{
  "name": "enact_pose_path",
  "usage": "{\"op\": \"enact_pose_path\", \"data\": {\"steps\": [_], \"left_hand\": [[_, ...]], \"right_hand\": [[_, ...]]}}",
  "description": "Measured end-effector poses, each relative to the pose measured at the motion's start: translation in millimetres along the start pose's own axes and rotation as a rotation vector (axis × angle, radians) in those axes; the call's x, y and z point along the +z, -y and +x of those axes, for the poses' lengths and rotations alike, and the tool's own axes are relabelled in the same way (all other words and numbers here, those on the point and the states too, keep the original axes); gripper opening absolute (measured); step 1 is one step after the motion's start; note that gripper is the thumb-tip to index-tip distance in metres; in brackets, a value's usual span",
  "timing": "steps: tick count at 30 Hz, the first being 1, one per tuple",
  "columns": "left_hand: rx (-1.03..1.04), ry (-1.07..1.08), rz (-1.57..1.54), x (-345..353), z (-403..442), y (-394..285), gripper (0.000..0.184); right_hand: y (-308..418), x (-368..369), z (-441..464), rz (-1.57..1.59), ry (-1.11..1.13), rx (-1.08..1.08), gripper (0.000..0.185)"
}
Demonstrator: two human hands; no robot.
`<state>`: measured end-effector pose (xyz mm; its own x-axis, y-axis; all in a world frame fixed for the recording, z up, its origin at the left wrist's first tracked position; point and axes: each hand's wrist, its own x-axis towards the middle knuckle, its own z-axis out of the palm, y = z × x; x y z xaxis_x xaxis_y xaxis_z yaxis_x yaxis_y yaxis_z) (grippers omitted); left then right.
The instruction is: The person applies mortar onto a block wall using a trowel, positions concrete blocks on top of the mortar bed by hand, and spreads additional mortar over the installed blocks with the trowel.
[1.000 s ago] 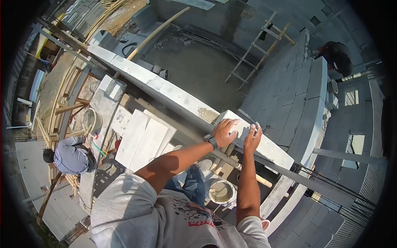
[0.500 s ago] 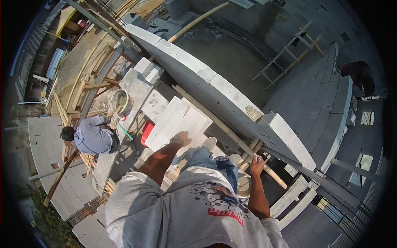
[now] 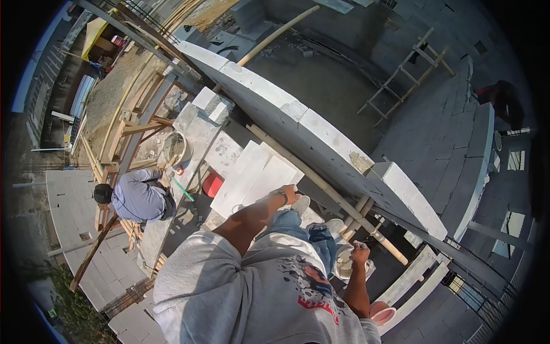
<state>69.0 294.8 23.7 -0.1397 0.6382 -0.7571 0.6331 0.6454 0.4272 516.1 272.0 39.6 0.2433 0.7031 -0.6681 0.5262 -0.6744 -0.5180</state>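
Note:
My left hand hangs beside the stacked white blocks, just above one shoe, its fingers loosely apart with nothing visible in them. Over the rim of a mortar bucket, my right hand is closed; whatever it may hold is too small to make out. Up ahead, the white block sits at the near right end of the curved wall. A patch of mortar shows on the wall top against that block's left end.
A co-worker crouches at the left beside another bucket. Bamboo poles run along the wall's near side. A red container stands by the block stack. A ladder leans beyond the wall, and a dark-clothed person is at far right.
Both hands have come off the white block on the wall and dropped toward my body. The left moved from the stack to above the shoe; the right went down to the bucket. The view has shifted.

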Motion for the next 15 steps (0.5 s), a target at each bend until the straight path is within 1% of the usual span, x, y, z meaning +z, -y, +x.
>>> {"op": "enact_pose_path", "data": {"steps": [3, 5, 6, 7, 8, 9, 10, 11, 13, 15], "left_hand": [[0.058, 0.022, 0.023, 6, 18, -16, 0.061], [0.093, 0.057, 0.087, 6, 28, -23, 0.061], [0.163, 0.039, 0.099, 3, 27, -31, 0.06], [0.153, 0.045, 0.145, 9, 37, -27, 0.059], [0.198, 0.074, 0.223, 11, 47, -24, 0.057], [0.204, 0.079, 0.27, 13, 49, -27, 0.056], [0.195, 0.125, 0.314, 12, 48, -35, 0.058], [0.177, 0.161, 0.357, 13, 49, -42, 0.06], [0.262, 0.172, 0.463, 30, 67, -33, 0.06], [0.272, 0.233, 0.567, 44, 66, -53, 0.06]], "right_hand": [[-22, -4, -15, -0.22, -0.23, -0.136, 0.039], [-48, -6, -23, -0.1, -0.258, -0.28, 0.04], [-49, -3, -31, -0.264, -0.373, -0.208, 0.039], [-47, -10, -39, -0.114, -0.233, -0.088, 0.037], [-70, -3, -37, -0.125, -0.295, -0.123, 0.037], [-43, -9, -58, 0.034, -0.275, 0.05, 0.036], [-49, -9, -63, 0.098, -0.258, 0.097, 0.037], [-60, -10, -66, 0.163, -0.233, 0.134, 0.039], [-89, -4, -68, 0.083, -0.255, 0.198, 0.033], [-131, 14, -69, 0.3, -0.301, 0.23, 0.031]]}}
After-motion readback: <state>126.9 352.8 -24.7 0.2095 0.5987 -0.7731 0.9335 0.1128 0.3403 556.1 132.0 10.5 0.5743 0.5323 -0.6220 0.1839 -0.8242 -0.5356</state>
